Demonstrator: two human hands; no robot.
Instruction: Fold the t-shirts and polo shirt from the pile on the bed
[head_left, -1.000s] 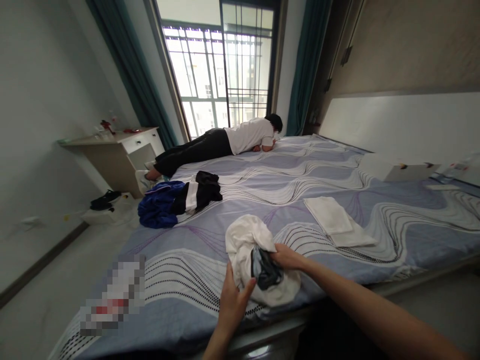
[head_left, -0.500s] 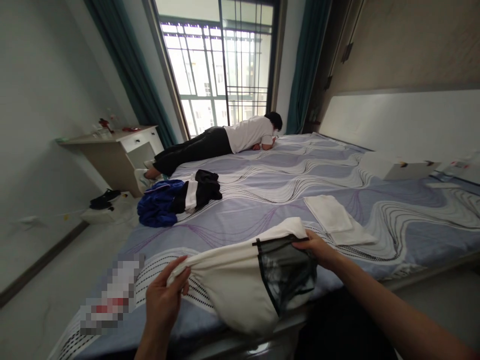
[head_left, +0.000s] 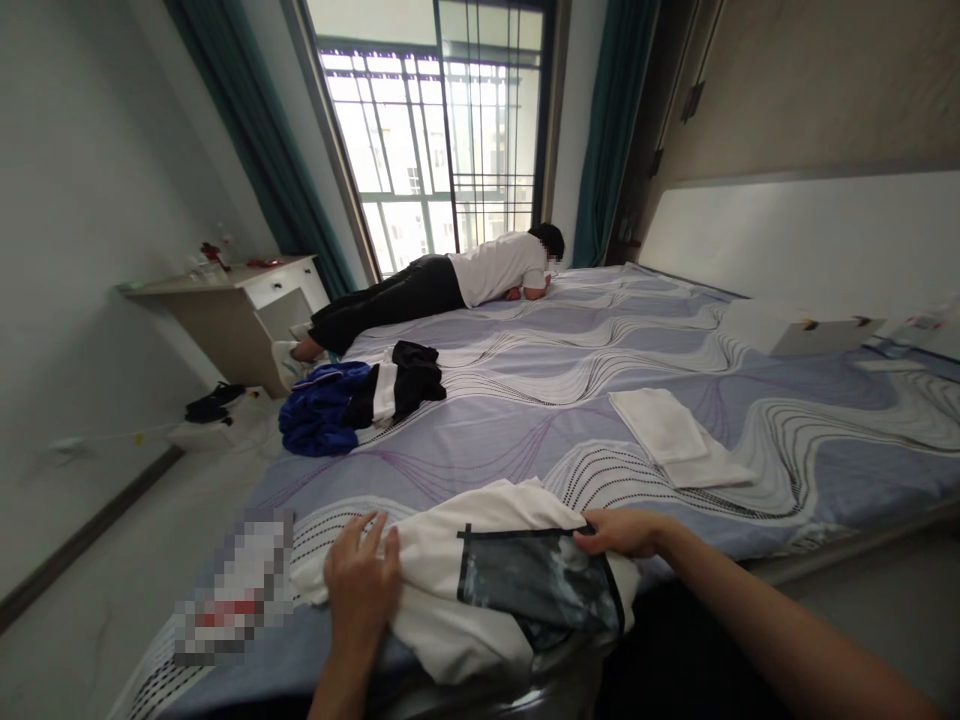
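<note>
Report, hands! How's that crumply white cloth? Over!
Left hand lying on the crumpled white garment; right hand gripping it at the dark print. Garment at the bed's near edge. Folded white cloth beyond, apart.

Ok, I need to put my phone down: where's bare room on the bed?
The bed has room between the dark clothes and the folded white cloth, and right of that cloth. Crowded: the near edge's middle, with left hand and right hand on the white garment.

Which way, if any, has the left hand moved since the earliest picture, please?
Yes, the left hand moved left, away from the folded white cloth.
</note>
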